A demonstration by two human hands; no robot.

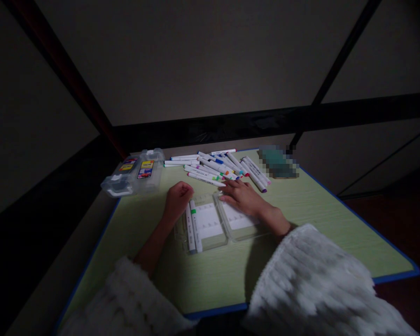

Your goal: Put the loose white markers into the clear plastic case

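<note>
A clear plastic marker case (217,224) lies open in front of me on the green table (301,214). Two white markers (192,226) lie in its left half. My left hand (177,198) is curled into a fist, resting on the case's upper left corner beside those markers. My right hand (243,196) lies over the top of the case's right half, fingers stretched toward a pile of white markers (219,168) with coloured caps. Its fingertips touch the nearest marker (206,179) of the pile.
A clear plastic box (135,175) with coloured stickers sits at the table's far left corner. A blurred teal object (278,162) lies at the far right. Dark metal bars and a wall stand behind the table. The room is dim.
</note>
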